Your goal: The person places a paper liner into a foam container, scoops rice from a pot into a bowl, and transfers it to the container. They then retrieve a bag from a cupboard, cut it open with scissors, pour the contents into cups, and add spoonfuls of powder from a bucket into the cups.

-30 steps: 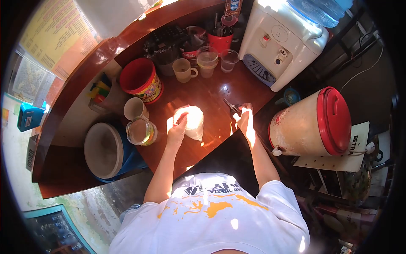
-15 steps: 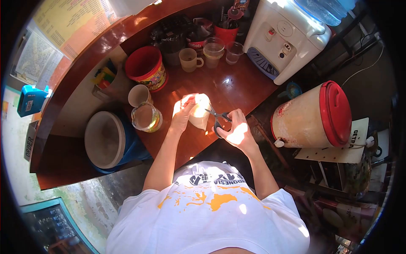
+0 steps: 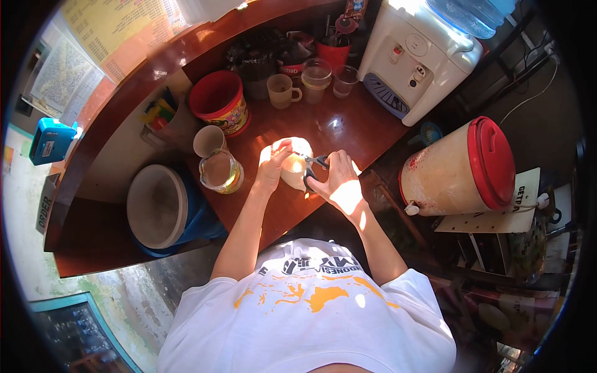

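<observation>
Head view: mid-frame, left hand (image 3: 270, 168) pinches a white bag (image 3: 291, 178); right hand (image 3: 341, 181) curls round scissors (image 3: 318, 161), forearms (image 3: 244, 219) slanting inward.

And there's "INDONESIA", with "MY", on the white shirt (image 3: 305, 323) before the table (image 3: 367, 121)! "ORDER" on the sign (image 3: 45, 210) left of it, "GETRA" on the panel (image 3: 525, 189) right, "abati" on red packaging (image 3: 291, 69) at its back!

Apparently a small drinks or snack stall: a menu-like printed sheet (image 3: 115, 31) at ten o'clock, an ORDER sign (image 3: 45, 211) at nine, cups (image 3: 316, 76) at twelve, a water dispenser (image 3: 398, 56) near one, a lidded drinks barrel (image 3: 441, 171) at three.
</observation>
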